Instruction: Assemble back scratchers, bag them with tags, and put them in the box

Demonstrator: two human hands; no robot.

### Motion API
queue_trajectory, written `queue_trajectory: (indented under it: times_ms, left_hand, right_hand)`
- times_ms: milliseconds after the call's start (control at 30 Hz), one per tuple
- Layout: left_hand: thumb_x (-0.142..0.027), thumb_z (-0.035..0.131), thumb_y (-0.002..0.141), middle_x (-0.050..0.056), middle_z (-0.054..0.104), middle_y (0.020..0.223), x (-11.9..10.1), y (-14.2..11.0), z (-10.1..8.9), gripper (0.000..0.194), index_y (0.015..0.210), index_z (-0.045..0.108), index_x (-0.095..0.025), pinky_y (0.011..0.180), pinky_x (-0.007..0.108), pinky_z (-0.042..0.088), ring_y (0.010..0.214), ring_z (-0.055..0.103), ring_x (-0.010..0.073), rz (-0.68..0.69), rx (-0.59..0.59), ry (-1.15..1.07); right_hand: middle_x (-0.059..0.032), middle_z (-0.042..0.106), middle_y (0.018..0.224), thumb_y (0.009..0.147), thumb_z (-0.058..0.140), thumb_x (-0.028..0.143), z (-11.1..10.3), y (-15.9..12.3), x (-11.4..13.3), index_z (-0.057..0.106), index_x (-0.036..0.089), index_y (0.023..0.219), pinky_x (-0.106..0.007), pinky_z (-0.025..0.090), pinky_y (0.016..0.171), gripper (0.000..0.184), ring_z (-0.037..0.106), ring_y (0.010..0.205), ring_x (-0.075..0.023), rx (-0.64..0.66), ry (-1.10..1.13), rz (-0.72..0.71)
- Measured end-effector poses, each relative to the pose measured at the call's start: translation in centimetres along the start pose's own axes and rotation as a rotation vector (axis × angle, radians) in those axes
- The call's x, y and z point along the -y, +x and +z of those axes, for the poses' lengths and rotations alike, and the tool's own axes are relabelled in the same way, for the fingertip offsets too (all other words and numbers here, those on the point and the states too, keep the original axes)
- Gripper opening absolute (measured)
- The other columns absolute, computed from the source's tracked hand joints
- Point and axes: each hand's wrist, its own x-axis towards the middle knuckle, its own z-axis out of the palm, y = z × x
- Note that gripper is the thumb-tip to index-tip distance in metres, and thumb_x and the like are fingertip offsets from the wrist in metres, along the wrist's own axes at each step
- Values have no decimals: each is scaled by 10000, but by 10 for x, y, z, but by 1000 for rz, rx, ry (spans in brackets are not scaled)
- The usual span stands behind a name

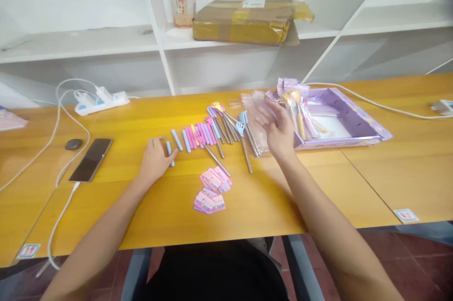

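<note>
My left hand is at the left end of a row of coloured tubes, its thumb across a light-blue tube and its fingers curled beside it. More tubes in pink, purple, yellow and blue lie side by side to the right. My right hand is open, palm turned up and fingers apart, over clear plastic bags. Between my hands lie several back scratchers with metal rods and small hand-shaped heads in blue, pink and yellow. Two piles of pink cards lie nearer to me.
A purple open box at the right contains bagged back scratchers. Leftward are a phone with a white cable, a black mouse and a power strip. A taped carton and an orange package occupy the shelf.
</note>
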Motion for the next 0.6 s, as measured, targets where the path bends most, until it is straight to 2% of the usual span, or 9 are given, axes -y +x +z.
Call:
queue_trajectory:
  times_ms: [100, 200, 267, 333, 400, 433, 467, 533, 600]
  left_hand:
    - [-377, 695, 921, 141, 652, 1177, 6, 1, 4, 507, 1349, 528, -165, 1077, 520, 539, 1181, 673, 365, 26, 0, -1]
    - [-295, 654, 902, 99, 680, 1085, 13, 2, 4, 453, 1325, 547, -172, 1004, 473, 559, 1077, 698, 324, -21, 38, -51]
    - [-270, 652, 871, 80, 689, 1060, 17, 2, 3, 463, 1313, 554, -175, 966, 452, 564, 1027, 706, 307, -54, 54, -79]
    - [-273, 642, 861, 70, 689, 1051, 20, 2, 1, 462, 1305, 558, -179, 947, 447, 560, 994, 707, 298, -67, 57, -97]
    - [-289, 617, 874, 71, 680, 1061, 22, 2, 0, 439, 1296, 560, -181, 942, 452, 552, 986, 702, 297, -66, 50, -119]
    - [-294, 601, 882, 72, 673, 1063, 23, 1, 0, 428, 1293, 560, -181, 941, 454, 548, 986, 698, 296, -60, 42, -134]
    - [-293, 586, 889, 73, 665, 1063, 24, 1, -1, 421, 1293, 560, -179, 940, 455, 545, 985, 693, 295, -49, 31, -150]
    - [-285, 567, 898, 67, 648, 1054, 26, 0, -2, 425, 1309, 560, -177, 933, 453, 540, 972, 681, 285, -20, 7, -183]
    - [-274, 563, 904, 53, 633, 1033, 27, -1, -3, 437, 1332, 561, -182, 912, 443, 539, 942, 668, 271, 5, -12, -207]
  right_hand:
    - [-99, 487, 1660, 898, 591, 221, 0, -11, -17, 568, 317, 1470, -541, 597, 1148, 580, 575, 1490, -290, 28, -99, -46]
    - [-92, 494, 1655, 889, 579, 169, 4, -21, -16, 567, 333, 1496, -527, 570, 1180, 629, 557, 1502, -277, 88, -160, -91]
    - [-90, 539, 1624, 898, 595, 186, 9, -25, -10, 584, 330, 1478, -516, 568, 1181, 598, 552, 1505, -278, 89, -112, -80]
    - [-99, 606, 1555, 952, 608, 266, 15, -28, -4, 606, 307, 1429, -464, 632, 1075, 479, 636, 1404, -271, 52, -57, -39]
    - [-105, 734, 1322, 1037, 579, 408, 17, -29, 1, 650, 263, 1313, -343, 669, 792, 320, 769, 1059, -226, 28, -91, 40]
    - [-85, 777, 1112, 1070, 546, 484, 17, -30, 3, 678, 237, 1211, -289, 611, 639, 314, 756, 826, -191, 36, -148, 90]
    - [-48, 755, 877, 1089, 511, 553, 17, -31, 5, 691, 217, 1069, -259, 519, 531, 382, 676, 631, -159, 54, -223, 131]
    - [23, 533, 539, 1092, 462, 651, 13, -33, 6, 581, 217, 737, -259, 345, 462, 574, 467, 450, -121, 86, -391, 152]
    - [44, 339, 465, 1080, 437, 702, 8, -34, 7, 359, 244, 587, -286, 245, 484, 678, 343, 448, -106, 106, -519, 105]
